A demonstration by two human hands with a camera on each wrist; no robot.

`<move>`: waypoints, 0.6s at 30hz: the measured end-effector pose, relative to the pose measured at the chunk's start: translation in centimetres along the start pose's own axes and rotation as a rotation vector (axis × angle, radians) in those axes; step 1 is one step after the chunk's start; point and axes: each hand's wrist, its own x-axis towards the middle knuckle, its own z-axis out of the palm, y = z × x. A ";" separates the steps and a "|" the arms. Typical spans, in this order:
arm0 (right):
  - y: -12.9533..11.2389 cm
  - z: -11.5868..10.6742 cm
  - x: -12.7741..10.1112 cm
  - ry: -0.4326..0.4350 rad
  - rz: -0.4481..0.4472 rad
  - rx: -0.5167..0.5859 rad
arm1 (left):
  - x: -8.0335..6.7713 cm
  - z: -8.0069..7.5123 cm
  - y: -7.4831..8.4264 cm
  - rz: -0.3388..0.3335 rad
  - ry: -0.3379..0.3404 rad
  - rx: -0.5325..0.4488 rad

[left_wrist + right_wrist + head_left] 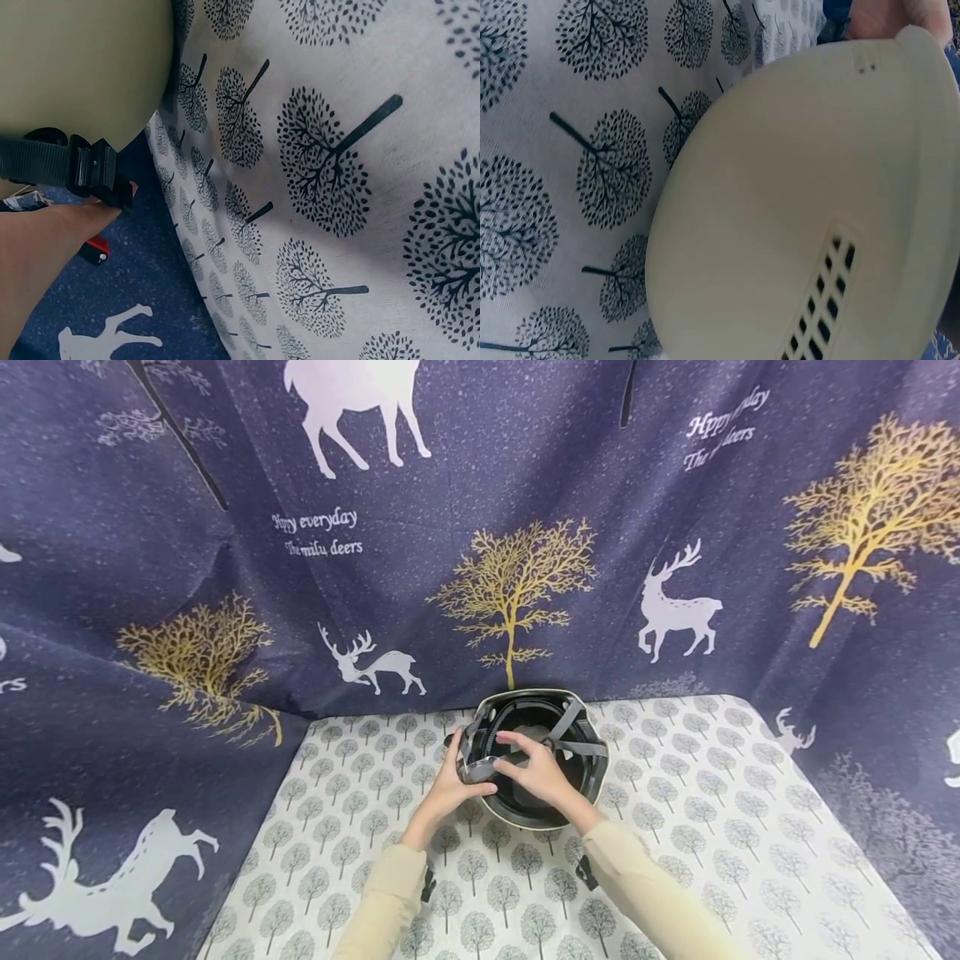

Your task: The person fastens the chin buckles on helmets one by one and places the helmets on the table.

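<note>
An upturned cream helmet [594, 777] sits on the tree-print tablecloth [720, 827], its dark inside crossed by grey straps [582, 746]. My left hand [452, 787] grips the helmet's left rim, thumb over the edge. My right hand [537, 770] reaches into the helmet from the near side, and its fingers pinch a grey strap at the left. The left wrist view shows the helmet shell [75, 67], a black strap buckle [91, 169] and my left hand [37, 247] under it. The right wrist view is filled by the helmet's outer shell [817, 187] with its vent slots [829, 300].
Dark blue cloth printed with deer and golden trees [510, 585] hangs behind the table and on both sides. The tablecloth [337, 187] lies flat around the helmet. A small red and black thing [95, 249] shows by my left hand.
</note>
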 end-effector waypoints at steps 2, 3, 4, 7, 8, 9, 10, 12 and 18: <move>-0.1 0.4 0.2 -0.018 -0.005 -0.004 | -0.1 -0.1 0.2 0.004 0.002 0.001; -0.1 0.5 0.3 -0.028 -0.008 -0.004 | 0.0 -0.1 0.2 0.008 0.008 0.005; -0.1 0.7 0.3 -0.038 -0.005 -0.004 | 0.0 -0.2 0.1 0.015 0.013 0.009; -0.1 1.1 0.4 -0.065 0.007 -0.018 | 0.4 -0.4 -0.6 0.011 0.035 0.022; -0.1 1.2 0.4 -0.075 0.008 -0.018 | 0.6 -0.5 -0.9 0.012 0.042 0.031; -0.1 1.2 0.4 -0.084 0.014 -0.014 | 0.7 -0.6 -1.3 0.010 0.051 0.035; -0.1 1.3 0.4 -0.094 0.017 -0.010 | 0.8 -0.6 -1.6 0.003 0.058 0.038; -0.2 1.4 0.4 -0.111 0.022 -0.002 | 0.9 -0.7 -2.0 -0.004 0.071 0.042; -0.2 1.5 0.2 -0.142 0.025 0.013 | 0.6 -0.9 -1.8 0.003 0.086 0.053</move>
